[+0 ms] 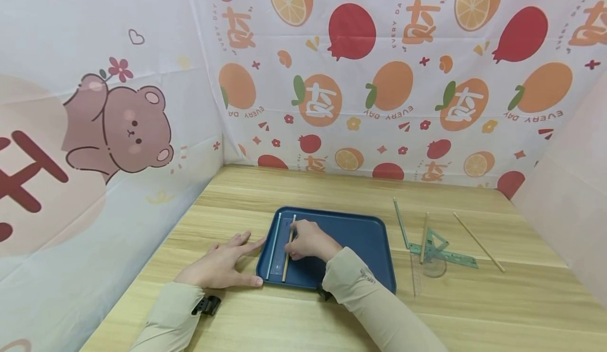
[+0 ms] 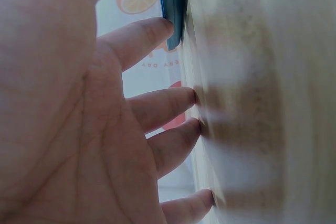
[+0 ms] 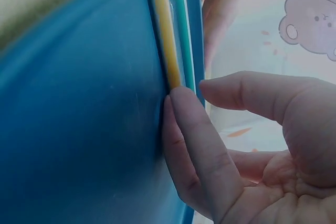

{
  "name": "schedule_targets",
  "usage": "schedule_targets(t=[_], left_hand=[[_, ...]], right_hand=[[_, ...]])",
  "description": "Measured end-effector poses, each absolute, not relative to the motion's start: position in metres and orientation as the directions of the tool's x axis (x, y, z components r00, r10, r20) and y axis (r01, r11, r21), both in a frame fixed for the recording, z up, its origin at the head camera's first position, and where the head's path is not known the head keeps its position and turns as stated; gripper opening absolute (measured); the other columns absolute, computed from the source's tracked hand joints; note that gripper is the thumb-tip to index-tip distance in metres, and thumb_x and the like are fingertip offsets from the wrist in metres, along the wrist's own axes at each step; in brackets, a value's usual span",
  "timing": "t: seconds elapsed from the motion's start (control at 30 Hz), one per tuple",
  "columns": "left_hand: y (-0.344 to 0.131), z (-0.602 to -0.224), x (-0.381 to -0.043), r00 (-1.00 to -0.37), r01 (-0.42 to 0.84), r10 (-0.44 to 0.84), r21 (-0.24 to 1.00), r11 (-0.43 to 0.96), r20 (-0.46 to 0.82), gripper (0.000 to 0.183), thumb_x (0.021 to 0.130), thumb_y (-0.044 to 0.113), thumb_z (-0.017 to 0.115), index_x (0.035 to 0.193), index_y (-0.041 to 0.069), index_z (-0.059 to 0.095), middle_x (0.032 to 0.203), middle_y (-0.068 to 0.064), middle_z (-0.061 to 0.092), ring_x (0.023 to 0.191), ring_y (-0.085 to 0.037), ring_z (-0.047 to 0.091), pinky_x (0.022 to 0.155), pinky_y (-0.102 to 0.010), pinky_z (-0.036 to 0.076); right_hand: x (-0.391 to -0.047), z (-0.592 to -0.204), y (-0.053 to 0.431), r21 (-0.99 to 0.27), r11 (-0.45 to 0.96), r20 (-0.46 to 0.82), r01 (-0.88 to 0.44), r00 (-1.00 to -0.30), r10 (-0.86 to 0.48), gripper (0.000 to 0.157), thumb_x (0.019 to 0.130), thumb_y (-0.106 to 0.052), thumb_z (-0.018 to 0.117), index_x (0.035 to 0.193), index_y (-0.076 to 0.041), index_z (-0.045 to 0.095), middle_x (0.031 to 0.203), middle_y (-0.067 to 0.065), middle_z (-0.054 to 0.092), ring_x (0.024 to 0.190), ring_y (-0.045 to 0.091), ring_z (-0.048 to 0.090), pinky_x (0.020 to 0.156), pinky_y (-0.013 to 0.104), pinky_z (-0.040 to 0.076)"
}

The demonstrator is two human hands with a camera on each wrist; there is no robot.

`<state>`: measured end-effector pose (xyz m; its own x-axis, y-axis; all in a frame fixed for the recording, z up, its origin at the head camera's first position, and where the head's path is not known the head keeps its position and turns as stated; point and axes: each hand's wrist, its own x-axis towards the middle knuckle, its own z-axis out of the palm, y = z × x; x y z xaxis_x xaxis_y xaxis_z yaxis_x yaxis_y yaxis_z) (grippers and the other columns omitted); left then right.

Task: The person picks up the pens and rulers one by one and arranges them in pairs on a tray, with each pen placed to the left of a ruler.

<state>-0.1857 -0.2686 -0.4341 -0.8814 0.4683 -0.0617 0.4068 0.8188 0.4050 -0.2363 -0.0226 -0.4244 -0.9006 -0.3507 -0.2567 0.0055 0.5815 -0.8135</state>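
On the left side of a blue tray lie a green pencil, a clear ruler and a yellow pencil, roughly side by side. My right hand is over the yellow pencil, its fingertips touching it. In the right wrist view the thumb stands apart from the yellow pencil, with a gap to the fingers. My left hand is spread at the tray's left edge. In the left wrist view, one fingertip touches the tray rim and others rest on the table.
Right of the tray lie another green pencil, two yellow pencils, a green ruler, a green set square, a clear protractor and a clear straight-edged piece. Printed cloth walls border the wooden table.
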Motion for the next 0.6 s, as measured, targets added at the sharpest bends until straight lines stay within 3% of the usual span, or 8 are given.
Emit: schedule_targets(t=[0.37,0.6], left_hand=[[-0.267,-0.433,-0.187,-0.875,0.421,0.481,0.401,0.814,-0.056,0.104,0.082,0.071,0.082,0.165,0.021,0.046,0.169,-0.034,0.034,0.156,-0.059,0.033,0.110,-0.092,0.025],[-0.269,-0.436,-0.188,-0.876,0.417,0.478,0.398,0.817,-0.063,0.104,0.081,0.073,0.081,0.165,0.021,0.045,0.170,-0.034,0.033,0.157,-0.058,0.032,0.110,-0.092,0.025]], right_hand=[[-0.231,-0.421,-0.012,-0.838,0.546,-0.276,0.028,-0.884,-0.377,0.073,0.095,-0.005,0.080,0.160,0.000,0.046,0.097,0.011,0.071,0.076,0.018,0.074,0.070,0.031,0.067],[-0.229,-0.419,-0.006,-0.812,0.582,-0.242,-0.044,-0.882,-0.404,0.068,0.096,-0.012,0.081,0.157,-0.002,0.051,0.093,0.009,0.071,0.076,0.020,0.074,0.069,0.033,0.066]])
